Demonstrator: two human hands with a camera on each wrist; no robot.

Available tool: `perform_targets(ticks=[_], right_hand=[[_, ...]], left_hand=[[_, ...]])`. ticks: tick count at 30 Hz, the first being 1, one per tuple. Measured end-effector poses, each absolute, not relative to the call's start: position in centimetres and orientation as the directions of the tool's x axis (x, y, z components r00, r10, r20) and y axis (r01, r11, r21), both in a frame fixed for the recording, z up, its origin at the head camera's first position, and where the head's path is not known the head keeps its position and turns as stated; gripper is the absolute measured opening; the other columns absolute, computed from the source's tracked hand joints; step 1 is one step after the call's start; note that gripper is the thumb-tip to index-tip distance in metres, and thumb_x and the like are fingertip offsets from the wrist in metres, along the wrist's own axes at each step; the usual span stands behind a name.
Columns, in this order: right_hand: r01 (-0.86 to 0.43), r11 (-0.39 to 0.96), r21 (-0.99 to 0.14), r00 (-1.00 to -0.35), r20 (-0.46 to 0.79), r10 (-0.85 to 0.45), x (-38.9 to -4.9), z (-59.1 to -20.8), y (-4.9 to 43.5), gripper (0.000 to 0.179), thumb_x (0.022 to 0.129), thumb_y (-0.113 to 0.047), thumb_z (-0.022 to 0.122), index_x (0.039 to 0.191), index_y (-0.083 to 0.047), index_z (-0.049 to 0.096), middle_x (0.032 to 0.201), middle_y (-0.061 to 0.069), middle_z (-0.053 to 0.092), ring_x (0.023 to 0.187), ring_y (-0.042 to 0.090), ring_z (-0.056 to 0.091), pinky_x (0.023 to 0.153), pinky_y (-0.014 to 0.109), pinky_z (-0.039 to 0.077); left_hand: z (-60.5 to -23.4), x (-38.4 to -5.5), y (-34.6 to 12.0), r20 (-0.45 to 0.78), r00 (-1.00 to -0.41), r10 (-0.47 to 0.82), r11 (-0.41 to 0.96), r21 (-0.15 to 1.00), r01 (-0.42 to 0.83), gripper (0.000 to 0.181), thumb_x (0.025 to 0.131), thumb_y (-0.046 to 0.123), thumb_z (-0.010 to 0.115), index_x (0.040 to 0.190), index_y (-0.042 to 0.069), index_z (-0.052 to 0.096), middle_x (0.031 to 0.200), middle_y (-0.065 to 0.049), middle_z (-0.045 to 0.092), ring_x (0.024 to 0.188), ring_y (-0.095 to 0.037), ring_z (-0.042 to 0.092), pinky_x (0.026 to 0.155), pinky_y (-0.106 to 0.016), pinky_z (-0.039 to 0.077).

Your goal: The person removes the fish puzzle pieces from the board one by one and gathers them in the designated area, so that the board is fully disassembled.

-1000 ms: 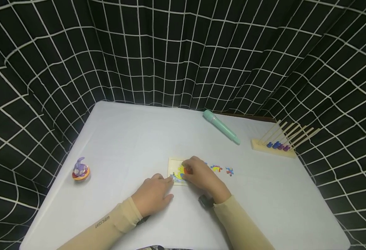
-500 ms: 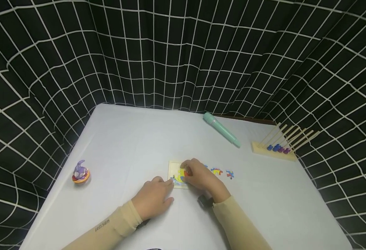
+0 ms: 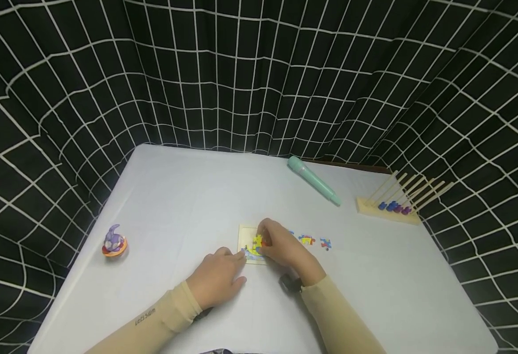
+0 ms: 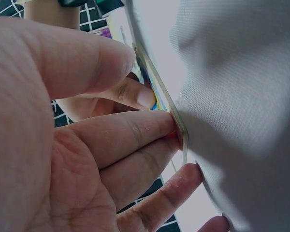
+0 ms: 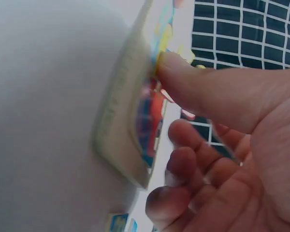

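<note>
A small wooden jigsaw board (image 3: 246,232) with a yellow and blue picture lies flat on the white table. My left hand (image 3: 216,278) rests at its lower left corner, with fairly straight fingertips touching the board's edge (image 4: 163,92) in the left wrist view. Over the right part of the board, my right hand (image 3: 285,248) pinches a jigsaw piece (image 3: 265,243), with red showing beside the fingers. The right thumb (image 5: 183,77) presses down at a yellow part of the picture in the right wrist view, while the other fingers curl. The right hand covers much of the board's right side.
Loose jigsaw pieces (image 3: 306,239) lie right of the board, another piece (image 3: 325,243) farther out. A green toy microphone (image 3: 314,181) lies at the back. The wooden peg stand (image 3: 387,212) with blue and purple beads is far right, a purple figure (image 3: 114,242) far left.
The right hand shifts only slightly over the same spot on the board, its fingers still at the piece. The left hand keeps its place. The head view tilts a little up and back.
</note>
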State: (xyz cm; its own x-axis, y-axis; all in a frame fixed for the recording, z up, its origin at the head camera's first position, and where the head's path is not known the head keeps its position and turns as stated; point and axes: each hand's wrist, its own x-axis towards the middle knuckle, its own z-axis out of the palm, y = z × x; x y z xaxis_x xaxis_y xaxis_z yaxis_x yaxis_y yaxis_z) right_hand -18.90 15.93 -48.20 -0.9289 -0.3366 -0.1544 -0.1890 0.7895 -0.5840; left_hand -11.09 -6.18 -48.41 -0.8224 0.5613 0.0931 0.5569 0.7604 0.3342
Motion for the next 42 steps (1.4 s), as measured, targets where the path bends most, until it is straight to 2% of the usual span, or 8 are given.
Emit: perform_targets(ticks=[4, 11, 15, 19, 23, 27, 32, 42], right_hand=[[-0.181, 0.753, -0.632, -0.942, -0.110, -0.318, -18.5, -48.3, 16.2, 0.028, 0.097, -0.004, 0.079, 0.115, -0.017, 0.062, 0.096, 0.001, 0.063, 0.088, 0.020, 0.058, 0.081, 0.038, 0.053], [-0.147, 0.704, -0.694, -0.964, -0.060, -0.260, -18.7, -48.4, 17.1, 0.018, 0.103, -0.005, 0.071, 0.113, -0.019, 0.065, 0.089, -0.003, 0.069, 0.081, 0.017, 0.063, 0.083, 0.039, 0.055], [-0.138, 0.684, -0.716, -0.978, -0.009, -0.207, -18.9, -47.6, 17.9, 0.018, 0.103, -0.006, 0.072, 0.114, -0.019, 0.068, 0.097, -0.003, 0.071, 0.091, 0.019, 0.065, 0.083, 0.038, 0.056], [-0.102, 0.675, -0.731, -0.990, 0.009, -0.141, -18.9, -46.4, 20.1, 0.021, 0.105, -0.003, 0.066, 0.123, -0.014, 0.069, 0.105, 0.005, 0.074, 0.099, 0.026, 0.068, 0.082, 0.038, 0.057], [-0.015, 0.722, -0.692, -0.996, -0.054, -0.072, -18.3, -45.6, 23.1, 0.022, 0.106, -0.008, 0.061, 0.126, -0.011, 0.069, 0.109, 0.010, 0.073, 0.101, 0.028, 0.068, 0.080, 0.037, 0.056], [0.066, 0.783, -0.618, -0.983, -0.177, -0.057, -17.7, -45.0, 25.1, 0.022, 0.105, -0.012, 0.063, 0.126, -0.011, 0.071, 0.108, 0.010, 0.072, 0.095, 0.026, 0.065, 0.079, 0.038, 0.055], [0.131, 0.813, -0.567, -0.959, -0.280, -0.041, -17.1, -45.0, 26.1, 0.023, 0.101, -0.010, 0.067, 0.123, -0.008, 0.073, 0.111, 0.013, 0.071, 0.097, 0.028, 0.062, 0.081, 0.042, 0.055], [0.195, 0.833, -0.517, -0.961, -0.269, 0.059, -16.5, -46.4, 25.9, 0.017, 0.101, -0.009, 0.071, 0.118, -0.008, 0.071, 0.106, 0.012, 0.070, 0.094, 0.028, 0.062, 0.079, 0.040, 0.054]], left_hand=[[-48.3, -11.1, -6.2, 0.083, -0.826, 0.558, 0.764, 0.338, 0.550, 0.049, 0.099, 0.031, 0.079, 0.137, 0.000, 0.074, 0.144, -0.013, 0.073, 0.117, -0.033, 0.070, 0.086, -0.051, 0.063], [-48.2, -11.4, -6.1, 0.084, -0.827, 0.556, 0.763, 0.344, 0.547, 0.050, 0.100, 0.031, 0.078, 0.138, 0.001, 0.073, 0.145, -0.013, 0.072, 0.119, -0.036, 0.069, 0.088, -0.053, 0.062], [-48.0, -11.7, -6.1, 0.094, -0.825, 0.557, 0.760, 0.344, 0.552, 0.050, 0.099, 0.030, 0.078, 0.138, 0.000, 0.073, 0.144, -0.014, 0.073, 0.120, -0.037, 0.069, 0.087, -0.054, 0.062], [-47.8, -11.8, -6.1, 0.114, -0.816, 0.567, 0.753, 0.331, 0.569, 0.048, 0.098, 0.029, 0.080, 0.136, -0.001, 0.074, 0.143, -0.015, 0.073, 0.118, -0.036, 0.070, 0.084, -0.054, 0.063], [-47.8, -11.7, -6.1, 0.108, -0.814, 0.571, 0.751, 0.330, 0.571, 0.048, 0.098, 0.028, 0.080, 0.136, -0.002, 0.074, 0.143, -0.015, 0.073, 0.116, -0.036, 0.070, 0.083, -0.053, 0.063], [-47.7, -11.6, -6.2, 0.102, -0.822, 0.560, 0.755, 0.345, 0.557, 0.048, 0.099, 0.029, 0.079, 0.136, -0.002, 0.074, 0.144, -0.016, 0.072, 0.119, -0.038, 0.070, 0.085, -0.054, 0.063], [-47.7, -11.7, -6.2, 0.102, -0.829, 0.550, 0.760, 0.350, 0.547, 0.048, 0.100, 0.030, 0.079, 0.136, -0.002, 0.074, 0.145, -0.015, 0.072, 0.121, -0.039, 0.069, 0.086, -0.055, 0.063], [-48.2, -11.4, -6.0, 0.089, -0.826, 0.556, 0.752, 0.371, 0.546, 0.048, 0.099, 0.029, 0.079, 0.136, -0.003, 0.074, 0.145, -0.015, 0.072, 0.120, -0.038, 0.069, 0.086, -0.054, 0.063]])
